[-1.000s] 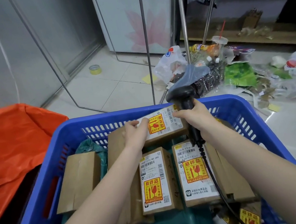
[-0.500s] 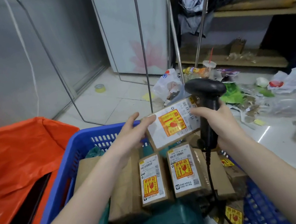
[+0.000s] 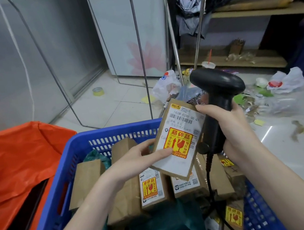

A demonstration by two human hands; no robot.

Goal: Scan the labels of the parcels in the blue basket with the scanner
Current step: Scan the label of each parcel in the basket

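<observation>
Blue basket (image 3: 77, 152): one lifted parcel (image 3: 179, 140) in left hand's (image 3: 134, 161) grip, right hand (image 3: 235, 131) gripping one scanner (image 3: 217, 92).

Labelled brown parcel (image 3: 179, 140) tilted above blue basket (image 3: 84, 145); black scanner (image 3: 217, 92) beside.

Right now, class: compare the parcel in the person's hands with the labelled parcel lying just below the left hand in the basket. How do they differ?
1. The held parcel is lifted above the blue basket, gripped by both hands; the basket parcel lies among other boxes, untouched.
2. The held parcel is tilted; the basket parcel lies flat.
3. The held parcel's barcode shows; the other's label top is hidden.

Both are brown cardboard with white labels bearing a yellow-and-red fragile sticker.
</observation>
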